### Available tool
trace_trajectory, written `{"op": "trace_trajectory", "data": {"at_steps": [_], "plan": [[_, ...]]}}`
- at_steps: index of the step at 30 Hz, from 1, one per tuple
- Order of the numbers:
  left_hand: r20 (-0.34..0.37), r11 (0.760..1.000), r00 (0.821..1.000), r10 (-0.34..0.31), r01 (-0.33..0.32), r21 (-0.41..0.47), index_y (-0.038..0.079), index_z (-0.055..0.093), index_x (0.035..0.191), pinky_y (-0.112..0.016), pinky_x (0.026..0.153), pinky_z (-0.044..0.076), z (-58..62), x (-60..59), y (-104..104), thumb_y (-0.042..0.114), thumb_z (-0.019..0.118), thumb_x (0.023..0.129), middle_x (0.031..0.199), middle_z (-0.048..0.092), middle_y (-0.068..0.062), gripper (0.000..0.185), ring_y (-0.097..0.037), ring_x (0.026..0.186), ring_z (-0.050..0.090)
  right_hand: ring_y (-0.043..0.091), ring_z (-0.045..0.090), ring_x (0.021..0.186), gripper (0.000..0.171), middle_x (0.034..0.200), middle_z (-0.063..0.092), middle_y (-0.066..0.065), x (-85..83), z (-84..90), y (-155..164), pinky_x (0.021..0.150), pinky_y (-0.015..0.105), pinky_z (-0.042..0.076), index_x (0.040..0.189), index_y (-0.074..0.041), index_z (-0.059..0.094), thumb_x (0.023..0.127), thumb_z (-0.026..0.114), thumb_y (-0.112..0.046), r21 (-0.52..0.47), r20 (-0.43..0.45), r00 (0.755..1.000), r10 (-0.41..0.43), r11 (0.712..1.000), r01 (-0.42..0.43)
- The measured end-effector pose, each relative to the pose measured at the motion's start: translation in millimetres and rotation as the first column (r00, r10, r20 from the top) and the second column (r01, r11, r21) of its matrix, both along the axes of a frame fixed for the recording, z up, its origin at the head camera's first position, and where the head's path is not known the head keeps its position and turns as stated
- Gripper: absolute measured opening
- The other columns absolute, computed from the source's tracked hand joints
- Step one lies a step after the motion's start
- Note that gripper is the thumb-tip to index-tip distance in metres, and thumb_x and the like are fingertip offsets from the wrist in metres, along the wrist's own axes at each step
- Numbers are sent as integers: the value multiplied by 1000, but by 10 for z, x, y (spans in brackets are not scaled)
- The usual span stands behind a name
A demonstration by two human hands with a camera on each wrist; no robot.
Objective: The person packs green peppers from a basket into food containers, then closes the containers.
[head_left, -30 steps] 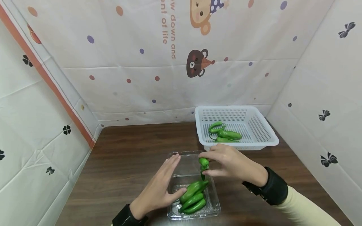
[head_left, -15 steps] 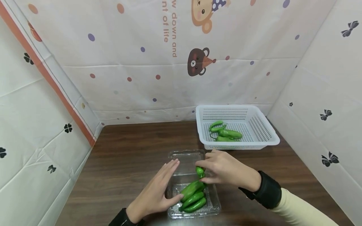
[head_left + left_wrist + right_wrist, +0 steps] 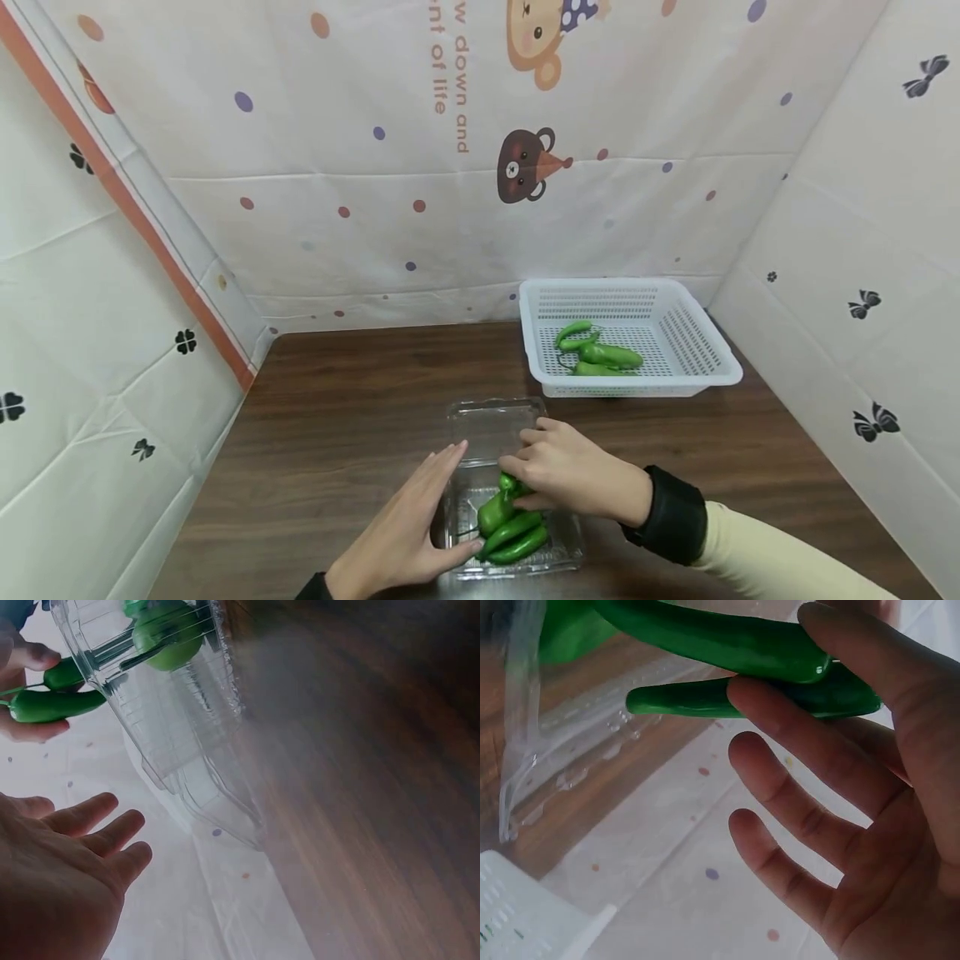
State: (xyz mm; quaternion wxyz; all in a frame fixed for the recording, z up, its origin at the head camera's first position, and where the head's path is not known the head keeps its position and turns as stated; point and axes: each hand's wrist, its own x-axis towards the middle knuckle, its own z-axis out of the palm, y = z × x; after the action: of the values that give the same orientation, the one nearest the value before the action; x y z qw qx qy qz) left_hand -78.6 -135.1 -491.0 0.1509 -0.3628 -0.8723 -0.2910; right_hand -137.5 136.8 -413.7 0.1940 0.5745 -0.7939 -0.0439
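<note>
- Under the right hand, at the near edge of the wooden table, a clear plastic clamshell already holds a small heap of green peppers lying side by side.
- The right hand pinches two more green peppers between thumb and forefinger, as the right wrist view shows; its other fingers are spread loose. In the head view only a stub of that pair shows under the fingers, just over the heap.
- The left hand lies flat with fingers straight, its tips against the left wall of the clamshell, steadying it and gripping nothing.
- Beyond the right hand, well apart from it, a white slotted basket holds a few more peppers.
- By the look of it, the packing is partly done: a heap is boxed, the held pair is not yet released, and the basket's share remains.
- The boxed peppers run slantwise, from near the left fingertips up toward the right hand; which ends carry the stalks cannot be told. The held pair lies roughly level across the right hand's fingers.
</note>
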Motion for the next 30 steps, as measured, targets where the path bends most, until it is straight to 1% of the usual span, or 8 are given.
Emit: {"op": "trace_trajectory", "data": {"at_steps": [4, 6, 9, 14, 16, 19, 23, 30], "plan": [[-7, 1000, 1000, -9, 9, 5, 5, 22, 163, -54, 118, 35, -13, 4, -4, 50, 84, 81, 166, 31, -7, 112, -30, 148, 39, 10, 44, 66, 39, 69, 59, -13, -1, -43, -54, 61, 26, 30, 90, -25, 67, 80, 81, -60, 50, 4, 1000, -28, 998, 28], [-10, 1000, 1000, -11, 11, 5, 6, 20, 164, -55, 118, 35, -22, 2, -8, 53, 82, 83, 166, 32, -7, 112, -31, 147, 40, 10, 46, 66, 39, 70, 61, -13, -7, -72, -73, 60, 26, 30, 91, -25, 69, 81, 80, -61, 69, 11, 999, -37, 997, 36], [-15, 1000, 1000, -8, 8, 2, 8, 19, 164, -55, 117, 36, -37, 1, -17, 54, 80, 83, 165, 33, -8, 112, -30, 147, 40, 10, 49, 66, 38, 70, 62, -13, -10, -104, -111, 60, 26, 33, 92, -25, 70, 83, 77, -61, 100, 18, 999, -47, 994, 45], [-29, 1000, 1000, 5, -5, -13, 4, 24, 163, -55, 116, 38, -65, 8, -30, 56, 80, 83, 164, 36, -11, 111, -27, 148, 39, 11, 53, 69, 37, 73, 64, -12, -27, -167, -201, 60, 27, 37, 94, -25, 70, 88, 73, -62, 160, 11, 998, -68, 985, 65], [-24, 1000, 1000, 11, -11, -20, 3, 24, 162, -55, 117, 37, -77, 14, -34, 55, 81, 82, 163, 37, -12, 112, -27, 148, 39, 10, 54, 69, 37, 75, 64, -12, -39, -202, -235, 60, 27, 38, 95, -26, 70, 88, 71, -63, 176, 1, 997, -71, 982, 70], [-8, 999, 1000, 21, -21, -33, 5, 23, 163, -55, 117, 35, -92, 30, -44, 54, 84, 79, 163, 37, -14, 115, -28, 147, 40, 9, 54, 70, 36, 78, 66, -12, -55, -257, -267, 60, 25, 38, 96, -27, 71, 89, 71, -62, 176, 0, 998, -68, 982, 67], [15, 999, 1000, 24, -23, -40, 9, 20, 164, -55, 118, 35, -109, 50, -57, 53, 86, 77, 163, 37, -14, 118, -30, 147, 40, 9, 56, 70, 35, 79, 67, -12, -72, -325, -294, 58, 25, 38, 96, -26, 71, 90, 71, -60, 147, 12, 998, -54, 988, 52], [15, 998, 1000, 18, -17, -64, 2, 27, 161, -58, 117, 35, -138, 76, -71, 59, 84, 77, 165, 33, -10, 117, -35, 146, 40, 9, 58, 71, 36, 83, 69, -12, -93, -398, -342, 57, 26, 41, 98, -26, 72, 89, 70, -61, 142, 31, 998, -55, 989, 50]]}}
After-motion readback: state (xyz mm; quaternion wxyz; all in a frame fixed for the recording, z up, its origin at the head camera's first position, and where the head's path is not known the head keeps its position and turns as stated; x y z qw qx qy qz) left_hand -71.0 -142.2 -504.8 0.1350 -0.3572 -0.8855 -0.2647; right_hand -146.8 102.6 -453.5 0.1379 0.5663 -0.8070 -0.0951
